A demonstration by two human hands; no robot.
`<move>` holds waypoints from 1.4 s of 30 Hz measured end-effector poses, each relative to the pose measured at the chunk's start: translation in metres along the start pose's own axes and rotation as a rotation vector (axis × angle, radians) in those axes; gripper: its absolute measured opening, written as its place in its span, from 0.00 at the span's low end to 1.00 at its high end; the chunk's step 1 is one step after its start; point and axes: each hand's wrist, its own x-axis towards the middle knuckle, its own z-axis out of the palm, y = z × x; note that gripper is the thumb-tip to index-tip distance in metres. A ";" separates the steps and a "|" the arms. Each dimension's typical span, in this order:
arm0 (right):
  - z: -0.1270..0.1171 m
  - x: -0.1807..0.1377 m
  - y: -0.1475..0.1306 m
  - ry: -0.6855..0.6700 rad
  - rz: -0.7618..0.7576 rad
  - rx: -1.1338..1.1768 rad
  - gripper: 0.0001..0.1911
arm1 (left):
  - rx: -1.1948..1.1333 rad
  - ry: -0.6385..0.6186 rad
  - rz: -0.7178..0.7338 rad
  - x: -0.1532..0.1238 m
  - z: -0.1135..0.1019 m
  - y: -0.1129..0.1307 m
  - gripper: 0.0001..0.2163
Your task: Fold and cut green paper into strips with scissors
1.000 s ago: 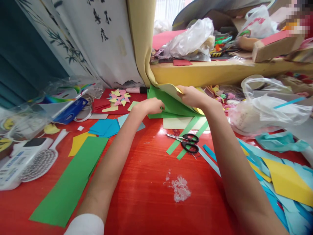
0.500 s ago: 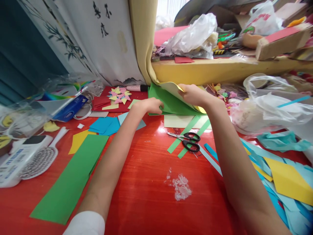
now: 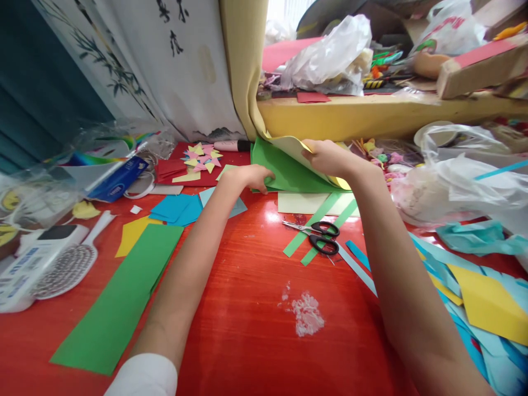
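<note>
At the back of the table, my right hand (image 3: 325, 157) pinches the edge of pale yellow paper (image 3: 291, 147) and holds it lifted and bent. Under it lie green paper sheets (image 3: 289, 170). My left hand (image 3: 259, 177) is at the near left corner of the green sheets, its fingers curled around their edge; the exact grip is partly hidden. In front of my right hand, black-handled scissors (image 3: 324, 236) lie across light green paper strips (image 3: 297, 243), beside a cream paper piece (image 3: 299, 203).
Long green paper (image 3: 117, 302), blue squares (image 3: 177, 210) and a hairbrush (image 3: 68, 269) lie on the left. Paper stars (image 3: 202, 158) sit behind. To the right are a plastic bag (image 3: 449, 181) and piled yellow paper (image 3: 490, 302) and blue strips. White residue (image 3: 307, 314) marks the red table.
My left hand's fingers have shifted slightly at the green sheets' corner. My right hand still holds the yellow paper up. The view has moved slightly.
</note>
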 end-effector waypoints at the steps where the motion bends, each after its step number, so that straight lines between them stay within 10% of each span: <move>1: 0.001 0.001 0.001 0.001 -0.002 0.001 0.09 | 0.001 0.000 0.009 0.001 0.001 -0.001 0.30; 23: 0.003 0.003 0.002 -0.011 0.008 -0.009 0.11 | -0.022 0.060 0.026 -0.001 -0.002 -0.008 0.22; 42: 0.002 0.004 0.000 -0.023 0.028 -0.008 0.09 | -0.072 -0.061 -0.046 -0.007 -0.005 0.001 0.33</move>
